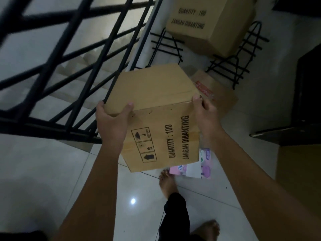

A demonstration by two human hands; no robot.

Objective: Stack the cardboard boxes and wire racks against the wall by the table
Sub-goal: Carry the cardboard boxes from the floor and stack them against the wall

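You've got the carried box (156,117) up in the air between both hands, clear of the floor. Your left hand (112,119) pinches its upper corner, thumb on top and fingers wrapped behind; your right hand (205,110) presses the opposite edge, fingers curled over it. Beyond the carried box, a second box (206,23) sits among the wire racks (232,65). That grip is high and corner-only, so I'd expect it could swing or slip. Beside it, the stair railing (73,70) could catch a corner; below it, the pink packet (194,167) lies right by your foot (167,185)
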